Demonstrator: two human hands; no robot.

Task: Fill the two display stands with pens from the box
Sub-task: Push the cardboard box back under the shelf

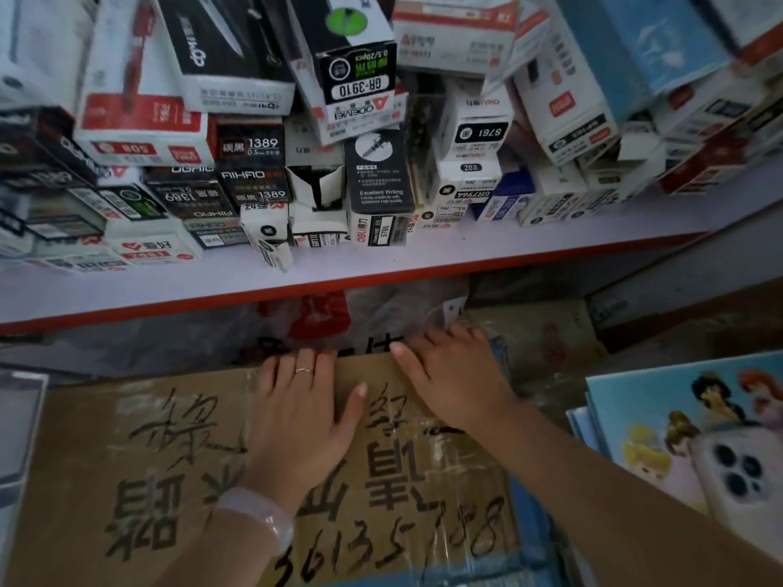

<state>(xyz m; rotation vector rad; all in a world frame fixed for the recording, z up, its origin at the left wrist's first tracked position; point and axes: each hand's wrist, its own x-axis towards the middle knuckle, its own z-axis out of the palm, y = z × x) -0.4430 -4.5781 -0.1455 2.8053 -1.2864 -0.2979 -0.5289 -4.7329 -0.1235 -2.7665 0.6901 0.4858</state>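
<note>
Both hands rest on top of a large cardboard box [127,438] low in the view. The left hand [305,413] lies flat on the lid with its fingers straight and slightly spread, reaching to the far edge; it wears a thin ring [303,370], and a pale bracelet [262,516] circles the wrist. The right hand [449,374] sits just beside it at the far right corner of the lid, thumb stretched along the edge, fingers bent over the corner and touching crinkled clear plastic [381,315] behind the box. Neither hand holds anything that I can see.

The box is closed, taped over, and covered with big black handwritten characters and a row of digits. No pens or stands are visible.

Above the box runs a white shelf [381,260] with a red front edge, piled high with small pen boxes [250,163] in black, white and red, stacked untidily at many angles. To the right of the box lies a stack of blue cartoon-printed books [678,400], with a white phone [737,468] resting on top, camera side up. A grey object sits at the far left edge, too cropped to identify.
</note>
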